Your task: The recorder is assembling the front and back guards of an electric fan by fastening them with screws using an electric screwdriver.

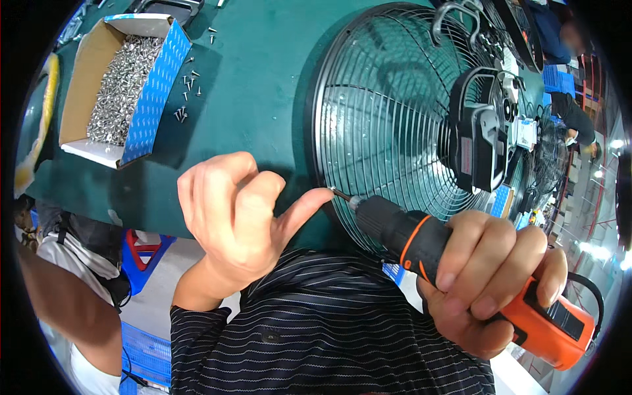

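Note:
My right hand (487, 280) is wrapped round an orange and black electric screwdriver (418, 243). Its thin bit points left, to the near-left rim of a black wire fan grille (375, 131). My left hand (230, 207) has its fingers curled in, while the thumb reaches out and touches the bit's tip. Something tiny and shiny shows at that tip, too small to name. Whatever the curled fingers may hold is hidden. The grille lies on a green table (257, 72), with a black housing (480, 131) rising at its middle.
An open blue and white cardboard box (155, 99) full of screws stands at the left. Several loose screws (187, 82) lie beside it. More black fan parts (520, 33) are at the far right. Another person's arm (72, 296) shows at the lower left, near blue crates (146, 352).

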Motion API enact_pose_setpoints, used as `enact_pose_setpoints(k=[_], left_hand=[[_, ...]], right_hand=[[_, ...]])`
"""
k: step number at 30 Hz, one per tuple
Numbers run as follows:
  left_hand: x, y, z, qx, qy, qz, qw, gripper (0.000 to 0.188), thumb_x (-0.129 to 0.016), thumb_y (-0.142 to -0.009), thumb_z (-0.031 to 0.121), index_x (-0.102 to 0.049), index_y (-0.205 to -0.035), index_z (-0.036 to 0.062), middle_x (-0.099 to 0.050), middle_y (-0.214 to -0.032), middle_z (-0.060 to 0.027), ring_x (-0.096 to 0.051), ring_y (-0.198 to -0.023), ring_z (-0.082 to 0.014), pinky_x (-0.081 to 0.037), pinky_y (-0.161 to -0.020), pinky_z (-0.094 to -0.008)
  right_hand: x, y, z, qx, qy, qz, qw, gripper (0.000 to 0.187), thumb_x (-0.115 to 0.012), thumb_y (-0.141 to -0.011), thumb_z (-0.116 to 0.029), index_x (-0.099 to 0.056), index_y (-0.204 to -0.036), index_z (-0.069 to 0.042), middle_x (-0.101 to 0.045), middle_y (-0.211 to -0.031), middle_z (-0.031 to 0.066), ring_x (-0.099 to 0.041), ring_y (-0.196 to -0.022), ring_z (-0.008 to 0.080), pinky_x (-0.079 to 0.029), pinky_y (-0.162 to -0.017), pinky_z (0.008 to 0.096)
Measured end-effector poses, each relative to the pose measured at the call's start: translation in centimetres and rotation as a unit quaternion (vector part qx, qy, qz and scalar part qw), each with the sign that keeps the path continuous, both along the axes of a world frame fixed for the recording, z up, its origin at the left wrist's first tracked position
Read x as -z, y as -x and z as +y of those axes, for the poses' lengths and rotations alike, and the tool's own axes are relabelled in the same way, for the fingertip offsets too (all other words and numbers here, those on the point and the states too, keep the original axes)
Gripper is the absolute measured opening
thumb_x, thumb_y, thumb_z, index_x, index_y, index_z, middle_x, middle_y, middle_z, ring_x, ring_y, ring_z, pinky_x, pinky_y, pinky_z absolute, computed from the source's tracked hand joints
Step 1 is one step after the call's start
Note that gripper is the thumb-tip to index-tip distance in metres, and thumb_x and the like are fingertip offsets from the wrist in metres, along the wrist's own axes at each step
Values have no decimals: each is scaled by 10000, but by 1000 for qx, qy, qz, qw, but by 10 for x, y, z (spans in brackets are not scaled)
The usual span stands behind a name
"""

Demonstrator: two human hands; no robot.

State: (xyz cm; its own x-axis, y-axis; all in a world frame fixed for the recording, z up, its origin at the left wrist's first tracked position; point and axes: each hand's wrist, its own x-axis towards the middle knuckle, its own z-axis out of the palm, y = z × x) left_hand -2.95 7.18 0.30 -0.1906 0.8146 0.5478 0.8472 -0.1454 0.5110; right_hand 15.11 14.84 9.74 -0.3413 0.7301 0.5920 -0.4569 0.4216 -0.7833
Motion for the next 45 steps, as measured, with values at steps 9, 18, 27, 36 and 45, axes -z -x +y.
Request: enact_pose_setpoints(k=[9, 18, 27, 36, 45], left_hand=[[13, 2, 7, 2, 31, -23, 999, 560, -908, -577, 390, -560, -880, 72, -546, -920, -110, -526, -752, -275, -399, -653, -378], [13, -5, -7, 50, 61, -102, 992, 484, -906, -597, 357, -580, -827, 83, -539, -805, -62, -524, -687, -258, -388, -601, -371], [28, -37, -22, 118, 29, -143, 982, 360, -827, -583, 152, -689, -904, 67, -531, -747, -13, -516, -583, -171, -362, -584, -315], [36, -37, -23, 134, 18, -135, 982, 353, -814, -596, 188, -686, -898, 60, -509, -722, -5, -482, -572, -175, -353, -569, -323], [14, -26, -18, 153, 43, -149, 976, 319, -822, -660, 225, -690, -913, 84, -553, -789, -32, -536, -683, -214, -391, -636, -360]], right_hand=[[11, 15, 13, -25, 9, -15, 1000, 450, -770, -794, -88, -495, -1144, -25, -590, -776, 50, -621, -578, 137, -565, -559, 272], [5, 22, 14, -36, 18, -70, 997, 409, -745, -805, -67, -503, -1134, -44, -597, -764, 41, -618, -559, 129, -556, -548, 267], [2, 32, 14, -36, 42, -107, 993, 378, -715, -798, -51, -521, -1122, -64, -583, -717, 0, -575, -525, 87, -541, -545, 242], [-2, 34, 40, -200, 15, -161, 966, 346, -759, -793, -39, -536, -1057, -59, -628, -696, 14, -625, -566, 104, -549, -553, 238], [-18, 3, 44, -245, 53, -68, 966, 510, -804, -790, -60, -510, -1203, -119, -632, -821, 55, -614, -615, 154, -522, -572, 288]])
